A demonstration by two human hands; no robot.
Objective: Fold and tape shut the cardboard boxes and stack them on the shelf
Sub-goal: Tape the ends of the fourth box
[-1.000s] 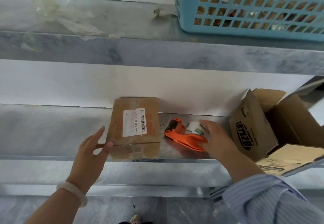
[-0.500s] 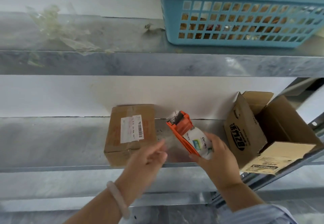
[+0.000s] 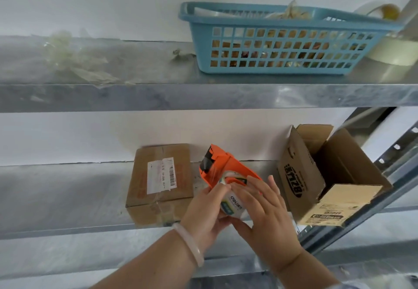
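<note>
left hand (image 3: 203, 211), right hand (image 3: 267, 218) both grasp tape dispenser (image 3: 226, 166) | risk: grip slipping onto its blade | risk: a bump knocking open box (image 3: 300, 175) off shelf's (image 3: 67, 230) front edge

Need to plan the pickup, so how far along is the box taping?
Done: the small brown cardboard box with a white label sits taped shut on the grey metal shelf. In hand: the left hand and right hand both hold the orange plastic tape dispenser. Left: the larger brown cardboard box with black print stands with flaps open, needing folding, taping and stacking.
</note>
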